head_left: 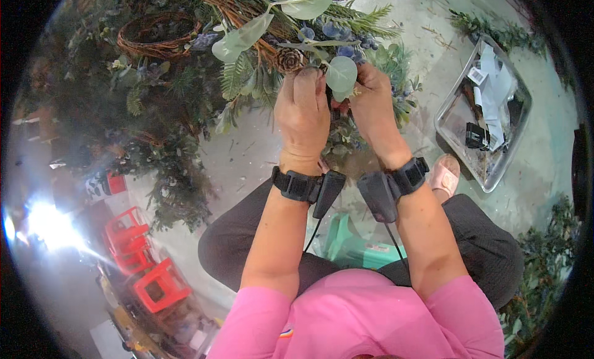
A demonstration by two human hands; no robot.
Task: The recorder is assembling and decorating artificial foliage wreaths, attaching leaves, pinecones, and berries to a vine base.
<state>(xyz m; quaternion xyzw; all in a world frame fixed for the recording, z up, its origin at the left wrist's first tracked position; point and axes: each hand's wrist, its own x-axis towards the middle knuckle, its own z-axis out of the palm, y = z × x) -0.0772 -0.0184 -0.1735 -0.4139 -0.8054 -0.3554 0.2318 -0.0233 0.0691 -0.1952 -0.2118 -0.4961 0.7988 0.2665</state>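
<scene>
A wreath (260,46) of brown twigs with artificial greenery hangs or stands in front of me at the top of the head view, partly cut off. It carries round pale-green leaves (341,74), blue berries (332,30), and a small pine cone (289,60). My left hand (303,114) is closed at its lower edge, just under the pine cone, fingers curled into the sprigs. My right hand (375,108) is pinched together beside the round leaf, close to the left one. Its fingertips are partly hidden, and what they grip is too small to make out.
Piled greenery fills the left, with a bare twig ring (158,34) on it. Red plastic stools (162,285) stand at lower left. A metal tray (442,114) with papers and a black box lies on the floor at right. A green stool (356,247) is under me. More foliage (541,266) lies at lower right.
</scene>
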